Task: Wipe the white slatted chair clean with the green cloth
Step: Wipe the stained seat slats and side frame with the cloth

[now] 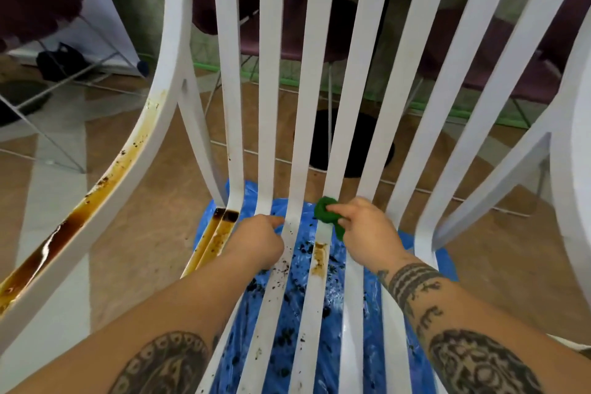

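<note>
The white slatted chair (270, 73) fills the view, its back slats rising ahead and its seat slats running toward me. My right hand (367, 230) is shut on the bunched green cloth (327, 213), pressing it on a seat slat near the bend into the back. Just below the cloth that slat carries a brown stain (319, 257). My left hand (259, 241) rests on the neighbouring slats to the left, fingers curled around one. Brown liquid pools along the left armrest (64, 233) and the two leftmost seat slats (212, 240). Dark crumbs speckle the middle slats.
A blue plastic sheet (319, 313) with dark specks lies on the floor under the seat. Behind the chair back stand dark purple chairs (287, 25) with thin metal legs, a black round base (351, 144), and a black bag (60, 61) at the far left.
</note>
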A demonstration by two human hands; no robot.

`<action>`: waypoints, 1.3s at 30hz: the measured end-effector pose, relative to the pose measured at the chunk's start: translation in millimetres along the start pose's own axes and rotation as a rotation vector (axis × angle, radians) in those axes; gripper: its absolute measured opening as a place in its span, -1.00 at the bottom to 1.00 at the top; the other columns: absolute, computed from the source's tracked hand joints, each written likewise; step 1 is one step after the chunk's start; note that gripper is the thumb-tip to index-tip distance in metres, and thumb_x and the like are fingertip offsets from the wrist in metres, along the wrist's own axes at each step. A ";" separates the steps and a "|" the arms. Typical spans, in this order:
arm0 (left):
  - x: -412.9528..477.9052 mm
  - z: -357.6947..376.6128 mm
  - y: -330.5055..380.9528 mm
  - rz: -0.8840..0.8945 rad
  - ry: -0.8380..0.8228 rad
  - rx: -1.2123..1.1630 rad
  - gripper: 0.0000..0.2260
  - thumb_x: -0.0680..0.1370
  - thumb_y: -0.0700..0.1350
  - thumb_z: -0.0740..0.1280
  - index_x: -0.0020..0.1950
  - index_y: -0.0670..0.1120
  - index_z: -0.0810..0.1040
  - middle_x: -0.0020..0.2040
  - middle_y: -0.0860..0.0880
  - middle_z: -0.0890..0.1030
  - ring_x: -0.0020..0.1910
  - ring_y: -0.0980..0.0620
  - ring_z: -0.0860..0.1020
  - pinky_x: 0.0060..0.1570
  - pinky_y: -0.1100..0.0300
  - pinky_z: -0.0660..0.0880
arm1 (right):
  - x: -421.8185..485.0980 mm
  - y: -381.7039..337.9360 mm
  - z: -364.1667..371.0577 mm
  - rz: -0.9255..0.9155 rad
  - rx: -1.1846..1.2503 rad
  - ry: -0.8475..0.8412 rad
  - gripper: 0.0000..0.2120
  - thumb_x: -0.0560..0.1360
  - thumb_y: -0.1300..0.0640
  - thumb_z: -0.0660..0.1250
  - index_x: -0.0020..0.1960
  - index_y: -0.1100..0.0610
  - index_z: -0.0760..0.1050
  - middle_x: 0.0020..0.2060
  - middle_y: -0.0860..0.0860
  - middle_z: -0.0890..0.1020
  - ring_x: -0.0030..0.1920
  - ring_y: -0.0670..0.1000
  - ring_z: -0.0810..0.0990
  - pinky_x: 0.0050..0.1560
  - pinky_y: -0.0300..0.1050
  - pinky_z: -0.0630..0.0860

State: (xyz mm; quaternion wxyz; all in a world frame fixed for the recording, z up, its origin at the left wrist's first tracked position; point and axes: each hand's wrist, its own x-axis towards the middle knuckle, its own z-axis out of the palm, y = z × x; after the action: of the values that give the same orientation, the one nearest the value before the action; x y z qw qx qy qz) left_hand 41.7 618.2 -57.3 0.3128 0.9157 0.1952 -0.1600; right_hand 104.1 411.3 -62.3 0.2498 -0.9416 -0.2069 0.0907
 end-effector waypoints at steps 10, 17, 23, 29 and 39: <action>-15.3 -6.5 -7.5 -0.050 -0.072 -0.044 -0.55 0.62 -0.18 0.34 0.49 0.12 0.45 0.38 -0.08 0.56 -0.29 0.01 0.67 -0.17 0.09 0.68 | -14.5 -24.5 -0.4 0.075 -0.162 -0.264 -0.58 0.63 0.28 0.18 0.38 -0.06 0.54 0.07 0.05 0.57 -0.11 0.08 0.58 -0.14 0.02 0.61; -34.3 -9.8 -9.0 -0.047 -0.036 -0.040 -0.61 0.61 -0.13 0.38 0.44 0.03 0.51 0.29 -0.07 0.61 -0.34 0.06 0.65 -0.16 0.11 0.66 | -20.8 -21.8 7.4 0.080 -0.179 -0.181 -0.58 0.68 0.17 0.17 0.51 -0.05 0.38 0.20 0.10 0.52 0.14 0.16 0.51 0.06 0.03 0.53; -47.0 -13.9 -14.8 -0.085 -0.077 -0.069 -0.65 0.58 -0.16 0.43 0.36 -0.04 0.56 0.28 -0.10 0.61 -0.28 0.01 0.70 -0.08 0.03 0.68 | -45.8 -31.4 4.6 0.093 -0.148 -0.335 -0.58 0.66 0.22 0.19 0.46 -0.08 0.45 0.31 0.09 0.52 0.14 0.13 0.51 0.05 -0.01 0.52; -61.4 -20.6 -15.8 -0.119 -0.130 -0.064 -0.63 0.56 -0.15 0.46 0.36 -0.08 0.55 0.12 -0.11 0.66 -0.36 0.09 0.65 -0.30 0.17 0.60 | -35.0 -44.0 -24.4 0.082 -0.142 -0.433 -0.66 0.68 0.17 0.18 0.39 -0.01 0.53 0.25 0.06 0.60 -0.33 -0.11 0.42 -0.35 -0.27 0.37; -90.9 -8.0 -23.9 -0.154 -0.195 -0.072 -0.83 0.58 -0.12 0.43 0.13 -0.16 0.66 -0.03 -0.13 0.70 -0.36 0.02 0.63 -0.48 0.28 0.44 | -61.6 -34.0 18.9 0.155 -0.020 -0.222 -0.60 0.66 -0.14 0.18 0.45 -0.09 0.45 -0.02 0.06 0.61 0.07 0.22 0.55 0.08 0.04 0.54</action>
State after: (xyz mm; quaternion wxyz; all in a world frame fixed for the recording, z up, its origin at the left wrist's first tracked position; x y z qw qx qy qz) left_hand -47.2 617.3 -25.7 0.3499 0.8663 0.2390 -0.2646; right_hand 31.9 419.6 -57.1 0.2082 -0.9414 -0.1607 0.2113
